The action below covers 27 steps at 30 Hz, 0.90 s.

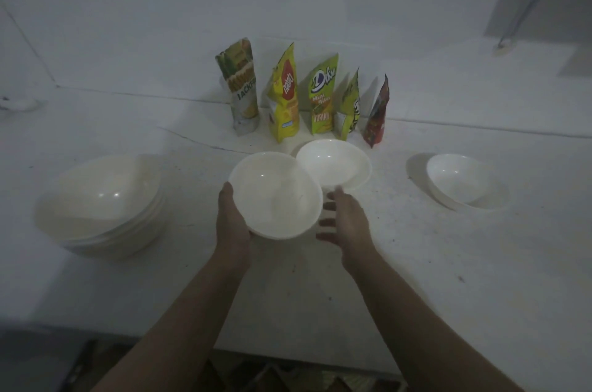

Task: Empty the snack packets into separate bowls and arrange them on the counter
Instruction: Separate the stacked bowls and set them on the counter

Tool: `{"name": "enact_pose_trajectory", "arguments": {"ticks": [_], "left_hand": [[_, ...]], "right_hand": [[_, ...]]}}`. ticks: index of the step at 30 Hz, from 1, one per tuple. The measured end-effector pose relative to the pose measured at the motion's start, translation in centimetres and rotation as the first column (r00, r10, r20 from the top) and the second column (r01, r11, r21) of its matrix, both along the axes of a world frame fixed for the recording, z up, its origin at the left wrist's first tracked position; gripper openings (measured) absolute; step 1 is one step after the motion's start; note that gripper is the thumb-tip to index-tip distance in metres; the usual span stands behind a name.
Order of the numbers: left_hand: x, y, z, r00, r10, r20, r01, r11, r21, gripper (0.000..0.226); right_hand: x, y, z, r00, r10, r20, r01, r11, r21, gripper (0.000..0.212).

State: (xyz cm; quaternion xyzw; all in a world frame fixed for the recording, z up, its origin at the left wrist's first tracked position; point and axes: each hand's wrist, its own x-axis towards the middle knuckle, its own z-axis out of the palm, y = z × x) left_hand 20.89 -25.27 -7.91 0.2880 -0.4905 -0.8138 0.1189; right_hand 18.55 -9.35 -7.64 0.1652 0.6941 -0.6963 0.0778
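Several snack packets stand in a row against the back wall: a jackfruit packet (242, 87), a yellow packet with a red logo (284, 97), a green Mini Bites packet (323, 95), a yellow-green packet (349, 106) and a dark red packet (378, 113). My left hand (232, 222) holds a white bowl (275, 196) by its left rim, above the counter. My right hand (344, 218) is beside that bowl's right edge, fingers spread and straight, holding nothing. A second white bowl (334, 164) sits just behind, in front of the packets. A third bowl (461, 180) sits to the right.
A stack of white bowls (102, 202) stands on the white counter (448, 263) at the left. The counter's front edge runs along the bottom of the view. A cord and fitting (503, 45) hang by the wall at upper right.
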Motion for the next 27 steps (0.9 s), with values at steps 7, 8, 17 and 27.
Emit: {"name": "enact_pose_trajectory", "arguments": {"ticks": [7,8,17,27], "left_hand": [[0.3,-2.4,2.4,0.984,0.1,-0.147,-0.141,0.942,-0.305,0.031],[0.4,-3.2,2.8,0.979,0.103,-0.178,-0.162,0.919,-0.36,0.036],[-1.6,-14.1,7.9,0.934,0.204,-0.292,-0.328,0.814,-0.48,0.04],[-8.5,-27.9,7.5,0.97,0.18,-0.162,-0.238,0.836,-0.495,0.044]], "right_hand": [[-0.5,-3.2,2.9,0.895,0.328,-0.304,-0.205,0.905,0.373,0.057],[-0.7,-3.8,3.4,0.883,0.319,-0.343,-0.185,0.91,0.37,0.059],[-2.0,-12.5,7.1,0.939,0.103,-0.327,-0.178,0.962,-0.208,0.06],[-5.5,-22.7,6.7,0.973,-0.195,-0.121,0.105,0.847,-0.521,0.065]]}}
